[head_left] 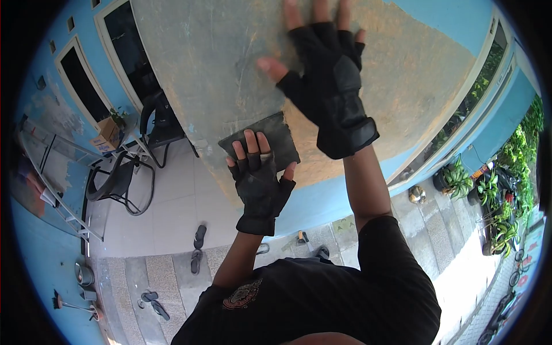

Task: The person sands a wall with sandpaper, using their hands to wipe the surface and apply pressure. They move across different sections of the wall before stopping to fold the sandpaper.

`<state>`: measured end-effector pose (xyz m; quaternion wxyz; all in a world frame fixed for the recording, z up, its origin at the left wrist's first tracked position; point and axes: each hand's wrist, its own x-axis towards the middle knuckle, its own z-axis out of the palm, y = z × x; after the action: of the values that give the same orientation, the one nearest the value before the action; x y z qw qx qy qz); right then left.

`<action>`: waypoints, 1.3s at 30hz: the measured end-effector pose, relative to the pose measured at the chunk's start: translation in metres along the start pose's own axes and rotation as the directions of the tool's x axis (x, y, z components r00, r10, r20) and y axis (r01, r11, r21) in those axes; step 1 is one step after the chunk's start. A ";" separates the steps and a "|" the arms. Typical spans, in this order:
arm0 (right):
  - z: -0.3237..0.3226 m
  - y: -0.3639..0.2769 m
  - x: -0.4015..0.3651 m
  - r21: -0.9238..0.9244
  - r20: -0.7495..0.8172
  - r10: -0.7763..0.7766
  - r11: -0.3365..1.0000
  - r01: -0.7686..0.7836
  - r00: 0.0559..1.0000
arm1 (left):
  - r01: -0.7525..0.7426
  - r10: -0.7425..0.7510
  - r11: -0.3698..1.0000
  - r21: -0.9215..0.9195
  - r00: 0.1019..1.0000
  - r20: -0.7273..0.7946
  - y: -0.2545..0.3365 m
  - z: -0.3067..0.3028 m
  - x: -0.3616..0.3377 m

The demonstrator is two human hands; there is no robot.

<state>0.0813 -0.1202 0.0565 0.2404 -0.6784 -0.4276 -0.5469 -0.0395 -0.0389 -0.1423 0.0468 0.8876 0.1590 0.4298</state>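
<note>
My left hand (257, 183), in a black fingerless glove, presses a dark sheet that looks like sandpaper (283, 141) against the wall (213, 75). Its fingers lie flat over the sheet's lower left part, with the thumb apart on the right. Higher up and to the right, my right hand (328, 80) wears a matching glove and spreads its fingers over the wall's scraped surface; its fingertips are slightly blurred and nothing shows in it. The wall is grey and tan, with light blue paint left at its edges.
Black chairs (123, 178) and a cardboard box (106, 135) on a table stand at left, near a metal ladder (63, 198). Sandals (155, 305) lie on the paving below. A scraper-like tool (302, 237) lies near the wall's foot. Potted plants (457, 181) stand at right.
</note>
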 end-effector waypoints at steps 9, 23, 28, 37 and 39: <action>0.011 0.064 -0.055 0.013 -0.086 0.261 0.965 -0.260 0.962 | -0.011 0.011 0.999 0.035 1.000 -0.009 -0.006 0.003 0.000; 0.011 0.038 -0.110 0.022 0.112 0.181 0.983 -0.185 0.977 | -0.002 0.000 0.996 0.091 1.000 0.029 -0.003 -0.001 0.002; 0.014 0.080 -0.083 0.015 -0.062 0.331 0.944 -0.330 0.942 | 0.014 -0.018 0.994 0.104 0.999 0.031 -0.002 -0.002 0.002; 0.018 -0.001 -0.128 0.140 0.223 0.066 0.985 -0.099 0.973 | 0.012 -0.013 0.990 0.143 1.000 0.011 -0.003 0.003 0.000; 0.020 0.015 -0.152 0.077 0.224 0.190 0.974 -0.212 0.956 | -0.012 0.012 0.990 0.138 1.000 0.002 -0.006 0.004 -0.001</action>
<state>0.0989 -0.1606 -0.0911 0.2809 -0.7607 -0.4067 -0.4207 -0.0383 -0.0334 -0.1466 -0.0170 0.8898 0.1828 0.4177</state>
